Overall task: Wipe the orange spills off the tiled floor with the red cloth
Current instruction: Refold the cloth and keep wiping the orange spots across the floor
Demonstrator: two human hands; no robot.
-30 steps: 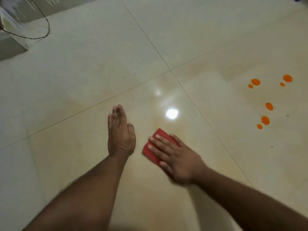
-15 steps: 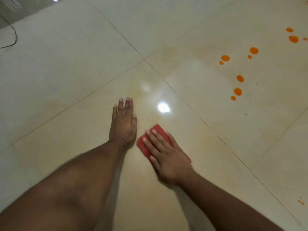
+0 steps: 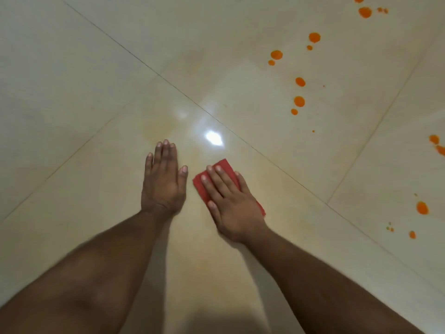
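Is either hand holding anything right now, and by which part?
Nothing is gripped. The right hand lies flat on the red cloth, fingers straight, pressing its middle onto the floor. The left hand rests flat on bare tile.

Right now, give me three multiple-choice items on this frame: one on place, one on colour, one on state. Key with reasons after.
1. Where do the orange spills lie relative to the cloth?
A. To its left
B. To its right and beyond
C. Under it

2. What colour is the cloth?
A. Blue
B. White
C. Red

3. How does the right hand meet the cloth?
A. Fingers flat, pressing it to the floor
B. Lifting it bunched in a fist
C. Apart from it

Key: 1 B, the drops sit on tiles rightward and farther off. 2 C, red shows around the fingers. 3 A, fingers lie straight on top; the left hand rests flat on bare tile.
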